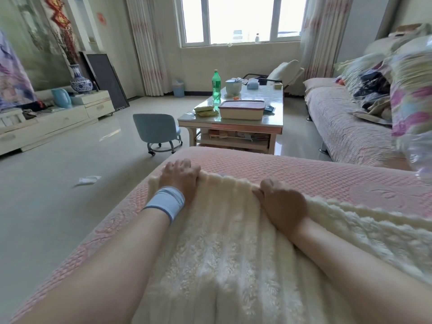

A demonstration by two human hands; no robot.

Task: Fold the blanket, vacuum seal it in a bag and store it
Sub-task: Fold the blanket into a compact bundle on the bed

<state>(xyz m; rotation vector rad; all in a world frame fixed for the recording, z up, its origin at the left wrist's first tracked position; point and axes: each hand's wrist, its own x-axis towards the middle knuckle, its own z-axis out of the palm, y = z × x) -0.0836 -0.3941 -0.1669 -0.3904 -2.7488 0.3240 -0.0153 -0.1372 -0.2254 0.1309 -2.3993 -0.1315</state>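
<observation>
Pink quilted sofa [304, 169] carries the cream fleece blanket [222, 230], spread along its seat. Left hand [181, 177] and right hand [281, 202] sit apart at the blanket's far edge, fingers curled over it and gripping the fleece. To fold well, I would lift both grips level, draw the edge back evenly and match the edges before smoothing

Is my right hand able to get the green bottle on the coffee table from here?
Probably not. The right hand grips the blanket on the pink seat, and the green bottle stands on the coffee table well past the seat's far end, seemingly out of arm's length.
</observation>
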